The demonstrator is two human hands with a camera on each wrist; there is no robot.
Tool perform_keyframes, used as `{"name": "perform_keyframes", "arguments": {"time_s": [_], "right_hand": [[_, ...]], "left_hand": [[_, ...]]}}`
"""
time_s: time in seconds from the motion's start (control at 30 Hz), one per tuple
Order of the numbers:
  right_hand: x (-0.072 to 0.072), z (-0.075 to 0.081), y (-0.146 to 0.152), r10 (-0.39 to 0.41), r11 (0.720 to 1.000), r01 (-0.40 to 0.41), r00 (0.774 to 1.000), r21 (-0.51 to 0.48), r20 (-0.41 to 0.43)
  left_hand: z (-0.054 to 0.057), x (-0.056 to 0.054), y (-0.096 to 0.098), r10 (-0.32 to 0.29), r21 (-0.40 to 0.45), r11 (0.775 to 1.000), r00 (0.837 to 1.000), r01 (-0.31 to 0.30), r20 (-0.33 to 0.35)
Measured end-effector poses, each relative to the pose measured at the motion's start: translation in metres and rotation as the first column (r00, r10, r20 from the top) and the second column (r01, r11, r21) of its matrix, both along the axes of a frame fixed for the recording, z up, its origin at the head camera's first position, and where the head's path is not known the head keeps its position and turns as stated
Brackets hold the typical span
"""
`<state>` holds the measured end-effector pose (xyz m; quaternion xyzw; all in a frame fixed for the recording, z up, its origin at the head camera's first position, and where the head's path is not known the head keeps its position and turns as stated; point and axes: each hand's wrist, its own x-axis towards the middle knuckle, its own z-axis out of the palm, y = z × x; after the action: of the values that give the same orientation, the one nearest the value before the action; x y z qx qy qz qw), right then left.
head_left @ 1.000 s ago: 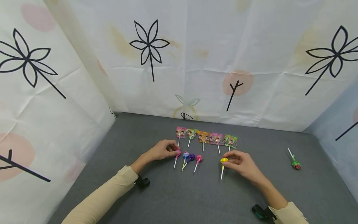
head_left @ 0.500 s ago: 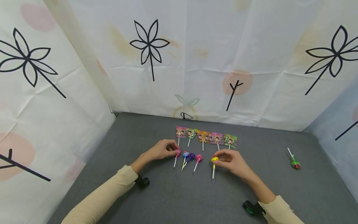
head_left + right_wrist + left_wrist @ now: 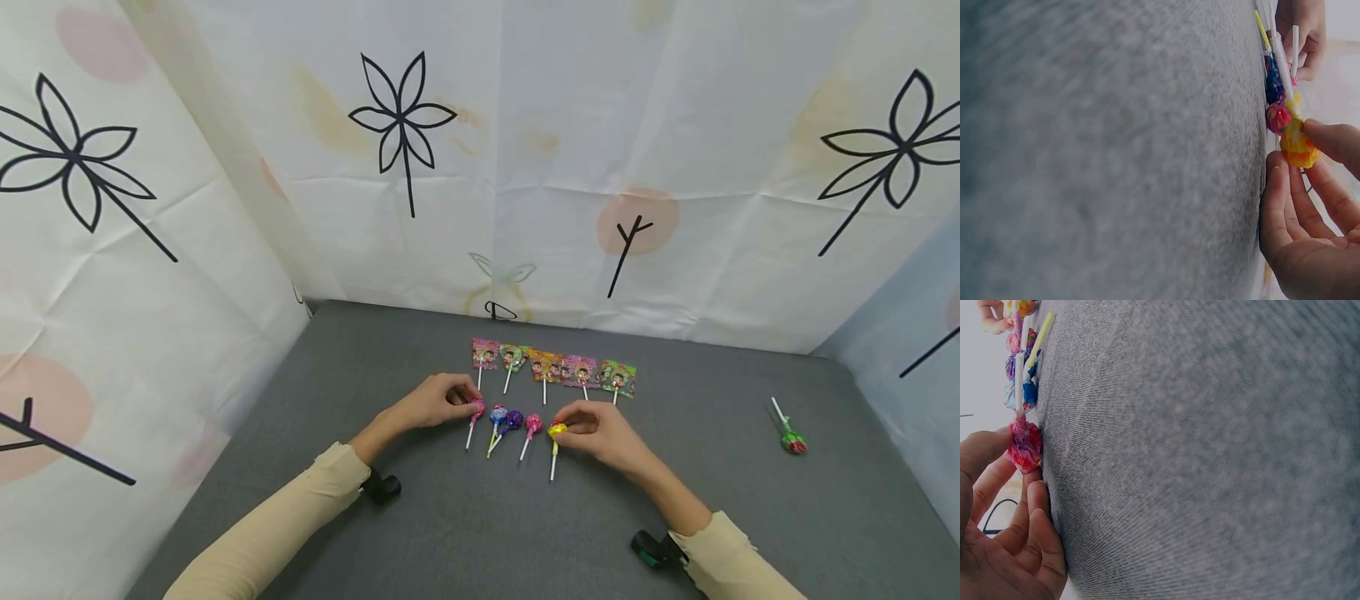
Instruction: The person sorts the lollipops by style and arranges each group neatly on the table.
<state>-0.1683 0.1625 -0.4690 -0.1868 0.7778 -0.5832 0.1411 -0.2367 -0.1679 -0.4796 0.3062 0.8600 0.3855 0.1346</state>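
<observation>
Between thumb and fingers, my left hand (image 3: 435, 402) pinches the head of a pink lollipop (image 3: 1024, 447) at the left end of a row. My right hand (image 3: 606, 433) pinches a yellow lollipop (image 3: 1299, 147) by its wrapped head, its white stick pointing toward me. Between the hands lie a blue lollipop (image 3: 498, 415), a purple lollipop (image 3: 513, 419) and a second pink lollipop (image 3: 533, 424). The sticks of the blue and purple ones meet near their ends. The yellow one is just right of the second pink one.
Behind the hands, several flat-wrapped lollipops (image 3: 546, 367) lie in a row. A green and red lollipop (image 3: 792, 442) lies apart on the right of the grey table (image 3: 480, 533). Patterned white curtains (image 3: 555, 150) stand around the table's back and sides.
My right hand has moved left with the yellow lollipop, bringing it close to the second pink one. The left hand and its pink lollipop have stayed in place.
</observation>
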Motion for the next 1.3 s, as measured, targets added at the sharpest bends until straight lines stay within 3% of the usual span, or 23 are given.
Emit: {"name": "perform_keyframes", "arguments": {"time_s": [0.67,1.0,1.3], "right_hand": [[-0.005,0.0,-0.008,-0.041,0.991,0.048,0.998,0.125,-0.055],[-0.004,0.002,-0.007,-0.03,0.993,0.034,0.999,0.11,-0.034],[0.004,0.014,0.009,0.007,0.998,-0.008,1.0,0.063,0.014]], "left_hand": [[0.001,0.0,0.0,-0.008,0.008,1.0,1.0,0.008,-0.001],[0.002,0.0,0.001,-0.009,-0.003,1.0,1.0,0.009,-0.002],[-0.003,-0.003,0.0,-0.017,0.009,1.0,1.0,0.017,0.003]]}}
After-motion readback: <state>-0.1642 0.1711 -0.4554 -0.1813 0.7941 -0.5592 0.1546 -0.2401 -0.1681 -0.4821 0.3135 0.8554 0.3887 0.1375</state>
